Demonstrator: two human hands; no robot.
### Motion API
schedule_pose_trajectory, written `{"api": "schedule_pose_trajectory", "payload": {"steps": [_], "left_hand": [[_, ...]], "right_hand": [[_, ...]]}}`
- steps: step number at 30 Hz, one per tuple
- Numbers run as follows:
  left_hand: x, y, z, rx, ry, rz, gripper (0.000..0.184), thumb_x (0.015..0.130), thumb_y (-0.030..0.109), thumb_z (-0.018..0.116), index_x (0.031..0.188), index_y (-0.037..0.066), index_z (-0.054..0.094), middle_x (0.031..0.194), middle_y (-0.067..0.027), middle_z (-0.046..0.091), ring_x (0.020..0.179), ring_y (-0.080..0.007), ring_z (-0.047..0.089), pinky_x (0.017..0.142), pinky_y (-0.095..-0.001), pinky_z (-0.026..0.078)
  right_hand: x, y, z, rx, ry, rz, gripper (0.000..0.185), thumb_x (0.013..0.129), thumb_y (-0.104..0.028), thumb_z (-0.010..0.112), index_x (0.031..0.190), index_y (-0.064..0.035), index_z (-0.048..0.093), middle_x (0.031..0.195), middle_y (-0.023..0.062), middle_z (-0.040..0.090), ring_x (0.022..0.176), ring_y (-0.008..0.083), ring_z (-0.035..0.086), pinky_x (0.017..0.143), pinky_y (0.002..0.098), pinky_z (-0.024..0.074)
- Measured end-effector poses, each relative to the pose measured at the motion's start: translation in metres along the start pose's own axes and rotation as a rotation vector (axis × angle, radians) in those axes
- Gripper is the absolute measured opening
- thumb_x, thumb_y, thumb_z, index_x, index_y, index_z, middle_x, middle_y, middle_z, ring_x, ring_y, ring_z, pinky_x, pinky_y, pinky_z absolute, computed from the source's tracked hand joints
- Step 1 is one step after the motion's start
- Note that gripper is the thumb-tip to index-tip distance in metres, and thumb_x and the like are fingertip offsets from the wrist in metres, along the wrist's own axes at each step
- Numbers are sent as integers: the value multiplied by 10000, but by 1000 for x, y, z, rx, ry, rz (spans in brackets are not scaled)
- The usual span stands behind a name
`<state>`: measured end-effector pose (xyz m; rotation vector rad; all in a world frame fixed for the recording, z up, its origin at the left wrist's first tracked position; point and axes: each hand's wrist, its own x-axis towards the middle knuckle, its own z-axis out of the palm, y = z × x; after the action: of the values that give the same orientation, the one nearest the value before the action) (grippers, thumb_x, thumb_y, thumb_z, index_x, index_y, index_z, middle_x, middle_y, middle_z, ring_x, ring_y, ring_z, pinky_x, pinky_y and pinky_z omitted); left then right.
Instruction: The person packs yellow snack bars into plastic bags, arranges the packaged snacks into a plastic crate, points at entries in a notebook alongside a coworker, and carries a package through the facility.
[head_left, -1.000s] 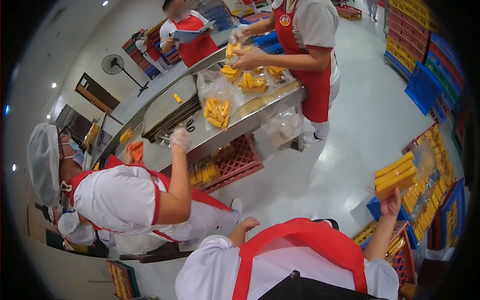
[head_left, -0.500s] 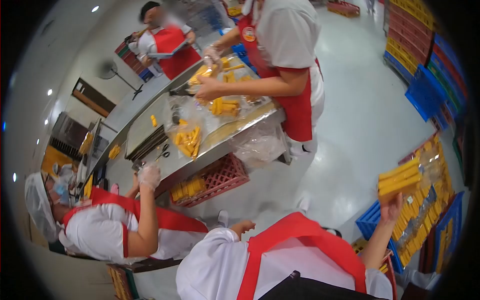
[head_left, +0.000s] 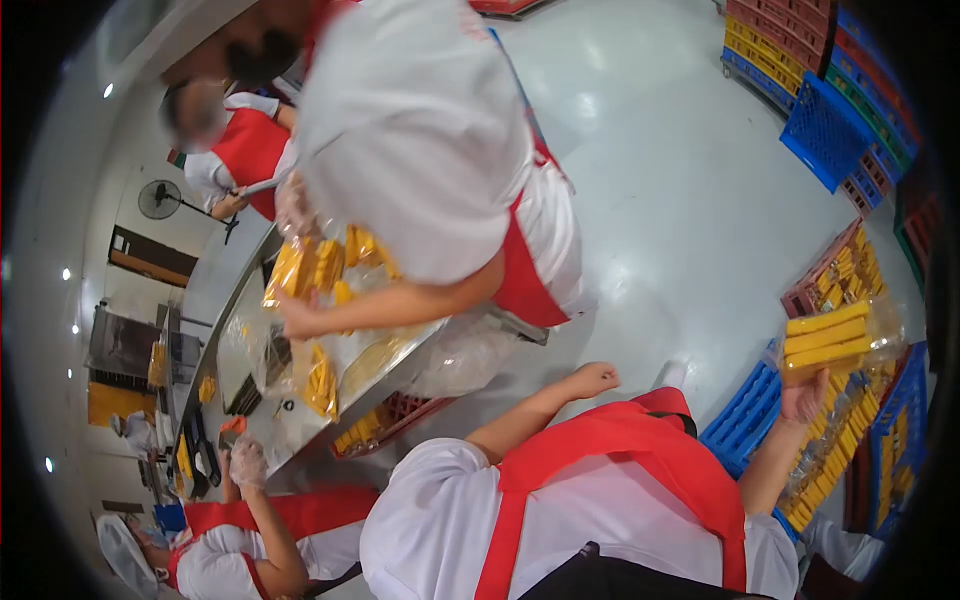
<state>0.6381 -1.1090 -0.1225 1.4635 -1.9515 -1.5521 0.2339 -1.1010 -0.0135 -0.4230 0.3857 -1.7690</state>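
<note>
My right hand [head_left: 803,397] holds up a clear bag of yellow sticks [head_left: 826,336] at the right, its fingers under and behind the pack. Below and behind that pack, more bagged yellow sticks [head_left: 835,440] lie in rows in a crate. My left hand [head_left: 596,378] is curled in front of my apron, over the floor, away from the table; whether its fingers hold anything is too small to tell.
Close ahead on the left, a co-worker [head_left: 420,140] leans over a metal table [head_left: 375,375] with yellow sticks. Another co-worker [head_left: 235,540] stands lower left, a third [head_left: 245,145] farther back. Stacked crates [head_left: 780,45], a tilted blue crate [head_left: 826,130] and another blue crate [head_left: 742,415] stand right.
The view has turned and moved forward, bringing the leaning co-worker closer. My left arm now reaches farther forward. The bag of yellow sticks is still in my right hand.
</note>
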Motion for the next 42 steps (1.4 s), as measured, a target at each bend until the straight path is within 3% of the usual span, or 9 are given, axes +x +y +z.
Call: {"api": "schedule_pose_trajectory", "payload": {"steps": [2, 5, 12, 15, 22, 25, 36, 38, 42], "left_hand": [[54, 32, -6, -102, -133, 14, 208, 769, 240, 531, 767, 35, 563, 706, -93, 571, 653, -162, 522, 617, -293, 421], [115, 72, -24, -152, -84, 22, 157, 772, 190, 530, 755, 36, 554, 741, -78, 568, 698, -146, 521, 638, -274, 421], [242, 85, -72, -75, 55, 11, 137, 721, 169, 569, 730, 32, 569, 725, -98, 587, 710, -198, 539, 631, -306, 422], [276, 90, -96, -261, 98, -214, 135, 755, 168, 559, 773, 35, 566, 733, -66, 568, 693, -156, 522, 675, -282, 428], [356, 80, -183, -268, 308, -341, 190, 757, 222, 573, 781, 33, 580, 769, -74, 596, 727, -153, 549, 666, -286, 436], [400, 57, -240, -278, 407, -331, 210, 741, 236, 578, 771, 29, 583, 762, -89, 600, 716, -166, 554, 650, -296, 436], [459, 21, -440, -248, 529, -463, 285, 803, 310, 470, 755, 59, 596, 758, -124, 574, 718, -236, 535, 673, -327, 417], [462, -20, -444, -273, 806, -369, 301, 810, 307, 447, 757, 47, 591, 775, -132, 575, 734, -247, 536, 682, -333, 415], [443, -76, -432, -112, 816, -787, 295, 781, 255, 427, 798, 15, 599, 859, -190, 582, 815, -330, 550, 736, -390, 426]], "right_hand": [[46, 5, -17, -13, -14, 8, 560, 775, -229, 582, 1260, -89, 337, 1291, 70, 355, 1189, 253, 329, 984, 450, 258], [130, -3, -33, -34, -89, 65, 567, 771, -219, 587, 1260, -84, 334, 1286, 66, 361, 1181, 243, 342, 980, 445, 266], [312, -37, -51, -316, -68, 154, 629, 741, -215, 617, 1261, -60, 299, 1244, 59, 391, 1142, 250, 375, 954, 418, 298], [385, -17, -36, -292, 10, 245, 628, 726, -216, 634, 1246, -50, 322, 1234, 63, 399, 1127, 252, 388, 941, 416, 313], [548, 85, -26, -197, -147, 422, 635, 728, -272, 637, 1250, -79, 332, 1242, 56, 390, 1141, 235, 368, 937, 427, 312], [624, 119, -5, -169, -351, 489, 562, 760, -262, 598, 1244, -102, 361, 1269, 58, 378, 1158, 265, 357, 950, 502, 275], [847, 244, 80, -107, -214, 511, 561, 771, -220, 583, 1260, -96, 337, 1294, 72, 348, 1194, 251, 310, 984, 489, 216], [893, 286, 98, -150, -170, 518, 561, 772, -224, 583, 1257, -85, 338, 1294, 77, 347, 1195, 253, 309, 985, 492, 213], [979, 384, 135, -160, -315, 617, 591, 751, -215, 610, 1254, -73, 333, 1292, 83, 343, 1182, 258, 322, 976, 480, 244]]}}
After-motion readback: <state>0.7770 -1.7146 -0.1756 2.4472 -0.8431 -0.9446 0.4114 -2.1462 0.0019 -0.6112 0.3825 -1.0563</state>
